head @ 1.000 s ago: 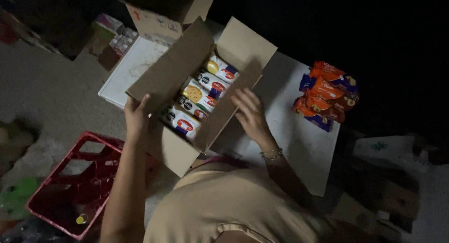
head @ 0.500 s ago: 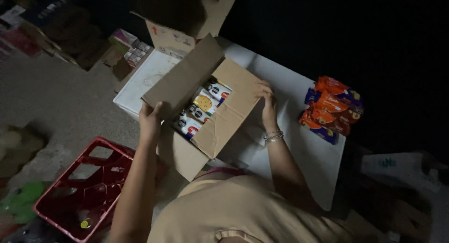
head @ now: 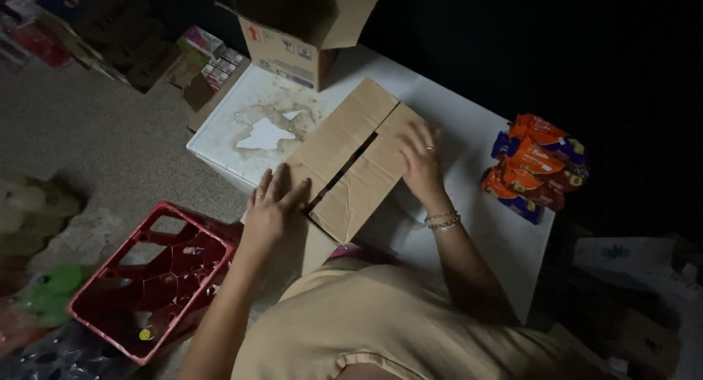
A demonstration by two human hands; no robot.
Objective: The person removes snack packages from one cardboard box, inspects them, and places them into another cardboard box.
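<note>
A brown cardboard box lies on the white table with its two top flaps folded down, a narrow dark gap between them. My left hand presses flat on the left flap near its front corner, fingers spread. My right hand, with a ring and bracelets at the wrist, rests flat on the right flap. The packets inside the box are hidden under the flaps.
A pile of orange and blue snack packets sits at the table's right edge. An open cardboard box stands at the back. A stained white board lies left of the box. A red plastic crate sits on the floor.
Both flaps of the box were open with packets showing; they have been folded down and my hands now lie flat on top of them.
</note>
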